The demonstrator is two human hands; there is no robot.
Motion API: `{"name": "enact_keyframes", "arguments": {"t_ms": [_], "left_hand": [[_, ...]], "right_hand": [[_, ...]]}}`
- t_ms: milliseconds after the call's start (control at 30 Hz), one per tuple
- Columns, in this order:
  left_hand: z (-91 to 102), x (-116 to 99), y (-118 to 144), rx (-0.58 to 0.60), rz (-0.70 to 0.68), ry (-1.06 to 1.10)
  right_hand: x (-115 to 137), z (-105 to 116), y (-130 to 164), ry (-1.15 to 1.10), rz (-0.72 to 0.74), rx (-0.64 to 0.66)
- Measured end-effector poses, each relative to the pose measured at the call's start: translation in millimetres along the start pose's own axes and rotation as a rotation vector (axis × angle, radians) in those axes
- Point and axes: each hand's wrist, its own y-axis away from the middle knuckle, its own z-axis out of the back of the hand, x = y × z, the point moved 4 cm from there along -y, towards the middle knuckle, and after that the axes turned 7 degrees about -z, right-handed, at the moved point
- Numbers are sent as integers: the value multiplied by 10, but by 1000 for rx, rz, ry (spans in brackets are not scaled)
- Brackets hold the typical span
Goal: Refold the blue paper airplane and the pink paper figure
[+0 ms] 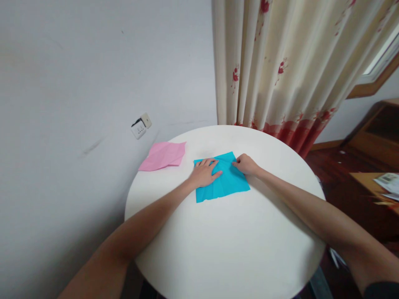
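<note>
1. Bare forearms [293, 198] cross the round white table [218, 249].
2. Left hand [204, 173]: fingers spread, palm down on the left part of the blue sheet [229, 187].
3. Right hand [247, 165]: thumb and fingers seem to pinch the sheet's right edge; its wider span runs between both hands, neither nearer.
4. Pink sheet [165, 154]: beyond the left hand, to its left, apart.

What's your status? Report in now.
Left hand spread on blue sheet. Right hand curled at its right edge. Sheet creased, on white table. Pink sheet apart at left, not obstructing.
</note>
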Motion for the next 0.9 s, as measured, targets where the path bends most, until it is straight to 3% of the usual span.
{"name": "enact_keyframes", "arguments": {"t_ms": [100, 233, 500, 633, 900], "left_hand": [[-29, 39, -37, -24, 25, 15], [-85, 75, -37, 51, -4, 79], [-67, 5, 52, 87, -56, 112], [-32, -23, 62, 106, -55, 116], [94, 65, 228, 282, -60, 186]], "right_hand": [[-4, -2, -3, -19, -5, -15], [-8, -4, -10, -63, 13, -4], [-26, 27, 60, -228, 65, 252], [-13, 78, 99, -258, 69, 254], [-87, 181, 85, -342, 32, 227]]}}
